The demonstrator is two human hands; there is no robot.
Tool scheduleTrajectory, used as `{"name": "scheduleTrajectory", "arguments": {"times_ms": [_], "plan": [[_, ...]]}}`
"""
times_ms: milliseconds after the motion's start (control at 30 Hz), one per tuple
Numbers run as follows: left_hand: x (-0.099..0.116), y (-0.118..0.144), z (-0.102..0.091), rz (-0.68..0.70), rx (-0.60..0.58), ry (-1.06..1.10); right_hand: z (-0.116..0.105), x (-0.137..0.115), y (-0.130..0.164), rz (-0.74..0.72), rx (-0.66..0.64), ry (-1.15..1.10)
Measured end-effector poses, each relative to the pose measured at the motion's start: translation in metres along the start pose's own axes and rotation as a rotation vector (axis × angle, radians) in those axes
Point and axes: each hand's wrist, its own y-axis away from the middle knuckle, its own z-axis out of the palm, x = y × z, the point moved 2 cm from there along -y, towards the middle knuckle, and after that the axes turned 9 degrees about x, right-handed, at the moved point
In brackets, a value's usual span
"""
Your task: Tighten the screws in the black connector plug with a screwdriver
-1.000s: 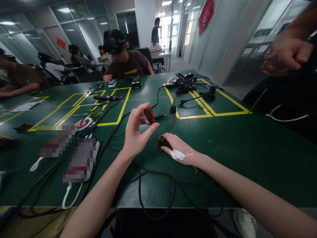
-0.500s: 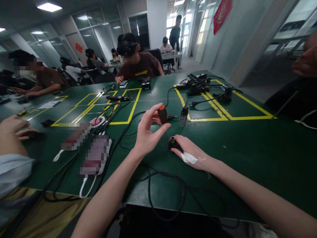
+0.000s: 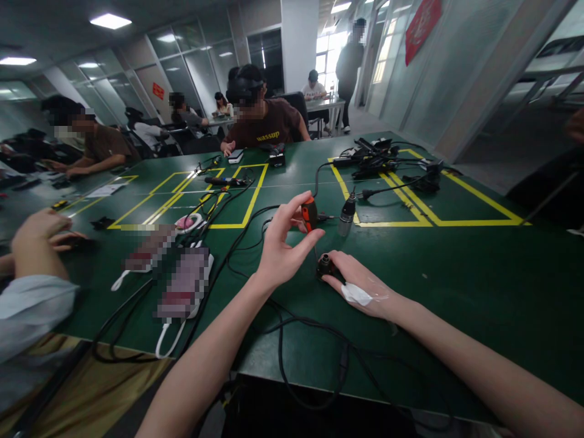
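Screwdriver (image 3: 309,214), black fitting (image 3: 325,264), one each; both held

A red-and-black screwdriver (image 3: 309,214) tilts slightly, handle uppermost — its lower end beside a dark, ring-topped, upright fitting (image 3: 324,263).

I log one screwdriver handle (image 3: 309,215), smooth plastic; shank (image 3: 315,250), metal. Tabletop (image 3: 474,286): smooth, glossy. Neighbour's sleeve (image 3: 39,304): matt cloth.

tabletop (image 3: 479,267) open rightward; cables (image 3: 344,359) obstruct near side
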Motion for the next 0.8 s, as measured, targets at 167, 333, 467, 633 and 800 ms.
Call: {"name": "scheduleTrajectory", "arguments": {"times_ms": [167,333,467,633,800], "plan": [[0.0025,0.002,0.0013,-0.036,-0.081,0.111,-0.0005,0.0,-0.0004,0.002,-0.015,0.013],[0.0011,0.0007,0.001,0.007,-0.039,0.039,0.0,0.0003,-0.0004,0.007,-0.009,0.003],[-0.0021,0.0,0.0001,0.001,-0.012,0.017,0.0011,0.0013,-0.0003,-0.003,0.004,0.0],[0.0014,0.0012,0.0015,-0.051,-0.086,0.078,0.0014,0.001,-0.0004,-0.018,0.012,0.003],[0.0017,-0.0017,0.0001,-0.01,-0.007,0.032,0.0022,0.0013,-0.0004,-0.006,0.0,0.007]]}}
